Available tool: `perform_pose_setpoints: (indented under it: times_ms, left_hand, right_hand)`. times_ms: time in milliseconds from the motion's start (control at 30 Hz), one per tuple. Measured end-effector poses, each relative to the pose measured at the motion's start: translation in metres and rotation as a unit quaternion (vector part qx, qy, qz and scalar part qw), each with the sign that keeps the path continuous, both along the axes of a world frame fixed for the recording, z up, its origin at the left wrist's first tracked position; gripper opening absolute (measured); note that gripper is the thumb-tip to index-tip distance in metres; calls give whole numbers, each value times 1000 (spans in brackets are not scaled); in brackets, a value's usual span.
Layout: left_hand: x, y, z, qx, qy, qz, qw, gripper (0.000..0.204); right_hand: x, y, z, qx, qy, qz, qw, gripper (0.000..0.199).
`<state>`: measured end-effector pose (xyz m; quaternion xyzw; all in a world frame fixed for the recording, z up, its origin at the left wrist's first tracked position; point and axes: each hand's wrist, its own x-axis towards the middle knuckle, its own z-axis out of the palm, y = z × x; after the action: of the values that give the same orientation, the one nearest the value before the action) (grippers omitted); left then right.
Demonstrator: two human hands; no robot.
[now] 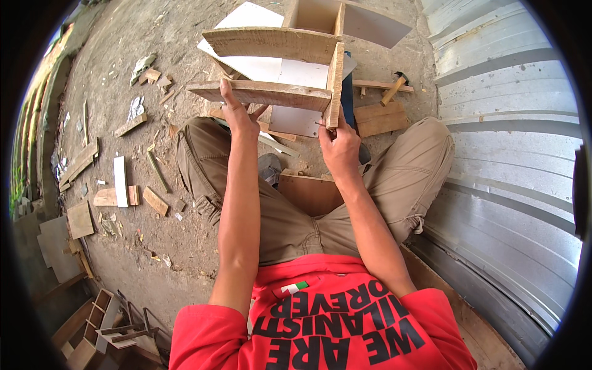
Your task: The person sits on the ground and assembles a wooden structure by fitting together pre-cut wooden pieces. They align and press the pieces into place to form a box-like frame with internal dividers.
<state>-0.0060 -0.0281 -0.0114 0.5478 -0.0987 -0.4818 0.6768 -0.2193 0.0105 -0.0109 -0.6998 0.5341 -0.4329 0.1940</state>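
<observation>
An open wooden frame [271,93] of rough boards with white panels is held up in front of my knees. My left hand [239,118] is closed round its near board, thumb on top and fingers underneath. At the frame's right end, my right hand [341,147] grips the lower end of the upright side board [335,80]. A small thin dark piece shows by the right thumb; I cannot tell what it is. Some right fingers are hidden behind the board. On the ground to the right lies a hammer [393,90] with a wooden handle and dark head.
Corrugated metal sheeting [499,135] walls the right side. Wood offcuts [80,163] and scraps litter the ground at left. A wooden block [308,192] sits between my legs, and a flat board [380,118] lies by my right knee. Wooden pieces [92,320] are piled at lower left.
</observation>
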Motion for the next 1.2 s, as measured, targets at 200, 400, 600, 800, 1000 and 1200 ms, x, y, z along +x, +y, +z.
perform_pose_setpoints:
  times_ms: [200, 400, 600, 800, 1000, 1200]
  left_hand:
    - [0, 1, 1, 2, 4, 13, 1000, 112]
    - [1, 1, 2, 3, -3, -7, 1000, 120]
    - [0, 4, 2, -2, 3, -11, 1000, 120]
    - [0, 5, -2, -20, 8, -19, 1000, 120]
    - [0, 3, -4, -16, 3, -17, 1000, 119]
    - [2, 6, -6, -19, -16, -8, 1000, 118]
  right_hand:
    - [1, 1, 1, 26, 7, -12, 1000, 34]
    - [1, -1, -5, 2, 14, -9, 1000, 55]
    - [2, 1, 3, 47, 19, -14, 999, 30]
    - [1, -1, 6, 74, 58, -6, 996, 35]
    - [-1, -6, 6, 77, 64, -6, 995, 35]
    - [-26, -7, 14, 8, 23, -51, 998, 28]
